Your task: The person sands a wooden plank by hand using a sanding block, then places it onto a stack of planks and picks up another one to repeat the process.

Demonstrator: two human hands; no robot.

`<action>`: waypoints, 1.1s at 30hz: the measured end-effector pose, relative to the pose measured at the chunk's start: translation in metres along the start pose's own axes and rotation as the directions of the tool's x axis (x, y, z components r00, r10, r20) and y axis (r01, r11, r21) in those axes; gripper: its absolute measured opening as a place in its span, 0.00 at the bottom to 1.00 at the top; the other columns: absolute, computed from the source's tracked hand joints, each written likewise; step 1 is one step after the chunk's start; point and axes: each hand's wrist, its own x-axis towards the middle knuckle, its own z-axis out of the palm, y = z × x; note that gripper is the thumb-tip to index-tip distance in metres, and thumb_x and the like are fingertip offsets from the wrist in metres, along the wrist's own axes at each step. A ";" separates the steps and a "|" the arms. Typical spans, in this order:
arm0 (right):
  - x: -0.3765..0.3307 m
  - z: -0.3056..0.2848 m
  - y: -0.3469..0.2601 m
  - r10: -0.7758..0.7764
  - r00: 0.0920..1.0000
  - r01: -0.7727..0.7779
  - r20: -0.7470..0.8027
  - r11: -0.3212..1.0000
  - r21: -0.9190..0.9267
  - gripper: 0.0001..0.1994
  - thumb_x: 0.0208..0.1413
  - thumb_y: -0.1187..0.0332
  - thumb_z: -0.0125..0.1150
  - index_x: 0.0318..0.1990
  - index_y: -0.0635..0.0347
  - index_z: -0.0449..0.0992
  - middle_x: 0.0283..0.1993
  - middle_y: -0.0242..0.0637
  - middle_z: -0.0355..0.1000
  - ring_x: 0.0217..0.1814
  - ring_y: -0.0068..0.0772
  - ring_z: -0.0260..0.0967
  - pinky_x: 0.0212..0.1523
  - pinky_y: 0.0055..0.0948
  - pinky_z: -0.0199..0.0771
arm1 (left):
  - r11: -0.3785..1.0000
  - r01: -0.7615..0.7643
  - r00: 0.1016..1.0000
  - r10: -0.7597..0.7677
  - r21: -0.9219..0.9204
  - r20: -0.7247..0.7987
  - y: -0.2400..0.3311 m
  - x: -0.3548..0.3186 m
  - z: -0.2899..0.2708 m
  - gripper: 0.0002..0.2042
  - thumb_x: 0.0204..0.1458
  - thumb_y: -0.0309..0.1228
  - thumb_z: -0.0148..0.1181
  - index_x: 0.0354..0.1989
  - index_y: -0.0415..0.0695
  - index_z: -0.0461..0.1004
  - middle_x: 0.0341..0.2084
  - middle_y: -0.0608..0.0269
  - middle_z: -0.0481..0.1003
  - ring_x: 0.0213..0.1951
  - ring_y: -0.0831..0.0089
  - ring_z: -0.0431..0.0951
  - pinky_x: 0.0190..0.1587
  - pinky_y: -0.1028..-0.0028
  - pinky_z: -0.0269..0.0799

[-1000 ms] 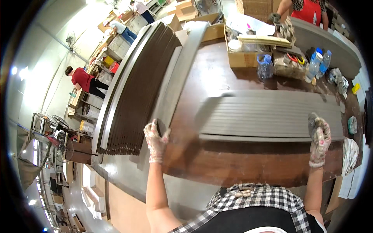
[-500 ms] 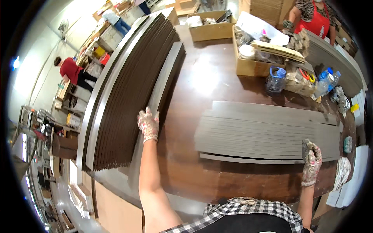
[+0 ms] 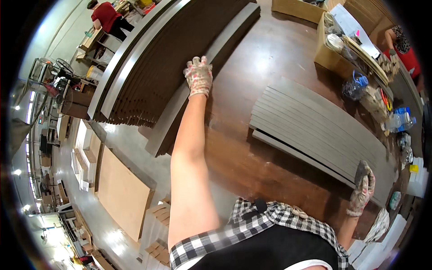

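On the brown workshop table (image 3: 265, 58), the gloved left hand (image 3: 198, 76) lies flat, fingers spread, on a grey strip (image 3: 180, 101) at upper centre, while the right hand (image 3: 362, 191) grips a dark block (image 3: 361, 167) at lower right.

Cardboard box (image 3: 330, 54) w/ misc. items, far side of bench (image 3: 270, 58); plastic bottles (image 3: 398, 121) at right; plywood sheet (image 3: 123, 195) on floor; person in red (image 3: 108, 18) far left.

Both arms out, gloves on.
Left hand (image 3: 198, 76) reaches far forward, palm down; right hand (image 3: 362, 189) stays low, fingers curled.
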 end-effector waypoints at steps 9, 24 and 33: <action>0.000 -0.025 0.013 0.054 0.984 -0.052 -0.172 0.999 0.016 0.14 0.63 0.79 0.51 0.56 0.66 0.72 0.59 0.48 0.71 0.62 0.42 0.69 0.66 0.39 0.67 | 0.471 -0.759 0.648 0.620 -0.450 -0.443 0.156 -0.173 -0.088 0.36 0.44 0.33 0.63 0.66 0.41 0.62 0.65 0.54 0.63 0.66 0.51 0.63 0.64 0.53 0.60; -0.021 -0.065 0.047 0.201 0.973 -0.170 -0.112 0.956 0.237 0.13 0.62 0.79 0.52 0.53 0.63 0.75 0.57 0.43 0.73 0.59 0.36 0.71 0.64 0.34 0.71 | 0.317 -0.571 0.573 0.815 -0.757 -0.091 0.281 -0.298 -0.121 0.35 0.46 0.41 0.69 0.62 0.41 0.64 0.60 0.49 0.64 0.63 0.49 0.62 0.64 0.50 0.58; -0.050 -0.039 0.084 0.396 0.917 -0.398 0.057 0.892 0.216 0.13 0.60 0.76 0.58 0.52 0.64 0.73 0.55 0.44 0.74 0.58 0.36 0.72 0.61 0.34 0.73 | 0.359 -0.622 0.575 0.812 -0.696 -0.095 0.261 -0.354 -0.109 0.37 0.43 0.46 0.69 0.61 0.41 0.67 0.52 0.54 0.71 0.54 0.58 0.70 0.61 0.55 0.63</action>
